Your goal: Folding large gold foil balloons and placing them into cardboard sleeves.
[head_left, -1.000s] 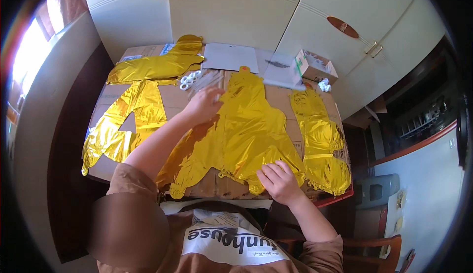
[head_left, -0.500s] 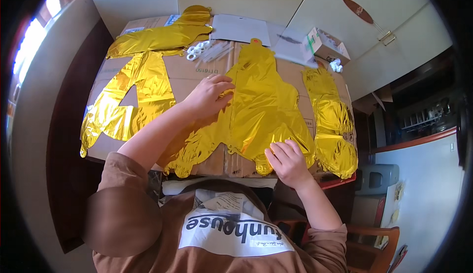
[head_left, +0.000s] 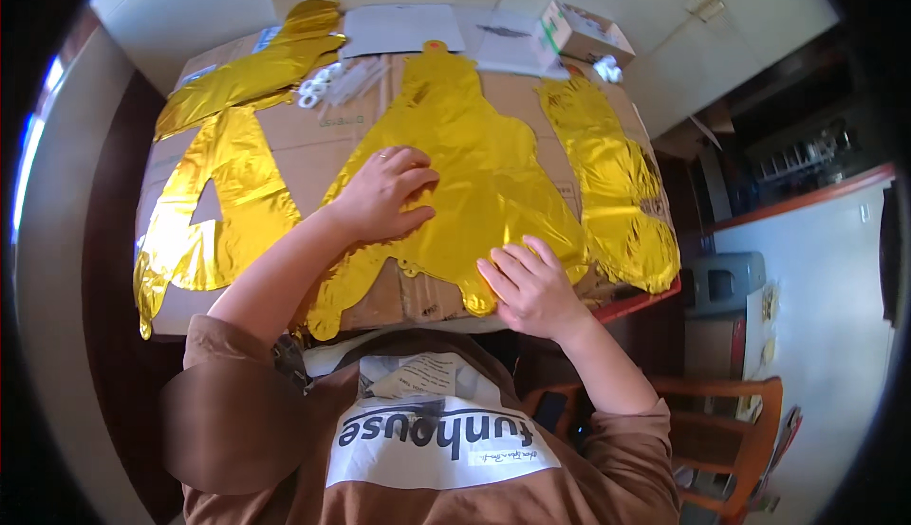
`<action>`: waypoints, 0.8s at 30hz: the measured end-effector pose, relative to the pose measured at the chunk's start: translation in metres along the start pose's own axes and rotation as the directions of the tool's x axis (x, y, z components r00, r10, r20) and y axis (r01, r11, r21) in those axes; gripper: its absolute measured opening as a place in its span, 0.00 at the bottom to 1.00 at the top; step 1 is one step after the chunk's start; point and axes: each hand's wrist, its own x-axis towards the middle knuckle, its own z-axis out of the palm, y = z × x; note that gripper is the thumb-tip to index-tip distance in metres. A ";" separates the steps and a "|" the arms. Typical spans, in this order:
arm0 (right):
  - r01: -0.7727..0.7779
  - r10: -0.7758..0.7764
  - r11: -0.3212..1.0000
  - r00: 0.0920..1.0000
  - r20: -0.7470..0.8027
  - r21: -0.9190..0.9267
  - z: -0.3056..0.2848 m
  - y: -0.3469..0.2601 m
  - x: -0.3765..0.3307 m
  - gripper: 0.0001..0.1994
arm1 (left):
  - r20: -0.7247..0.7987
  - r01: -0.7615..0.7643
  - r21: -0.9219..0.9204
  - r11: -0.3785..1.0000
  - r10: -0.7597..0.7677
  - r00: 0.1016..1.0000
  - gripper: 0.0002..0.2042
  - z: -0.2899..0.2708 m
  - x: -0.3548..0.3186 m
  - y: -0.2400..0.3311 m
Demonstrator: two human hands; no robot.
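Note:
In the middle lies a flat, uninflated gold foil balloon (head_left: 454, 136), with a small tab at its far end and two lobed legs at the near end. My left hand (head_left: 387, 193) rests on its left side, fingers bent and apart. Across its near right leg lies my right hand (head_left: 531, 288), fingers stretched out on the foil by the edge. Neither hand appears to grip anything. Part of the foil is hidden under both hands.
Cardboard (head_left: 313, 150) covers the table. An A-shaped gold foil balloon (head_left: 275, 198) lies left, a folded one (head_left: 256, 70) beyond it, another (head_left: 612, 184) right. White rolls (head_left: 318, 84), clear straws (head_left: 359, 84), a white sheet (head_left: 403, 30) and an open box (head_left: 584, 36) sit at the back.
The middle balloon's left side now lies smoother and more spread out. My right hand's fingers have straightened over the foil. The whole view has shifted a little.

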 end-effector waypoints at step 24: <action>-0.784 0.748 0.605 0.500 0.436 -0.139 -0.020 0.053 0.040 0.39 | 0.002 0.047 0.033 0.998 -0.047 0.999 0.21 0.006 -0.003 -0.001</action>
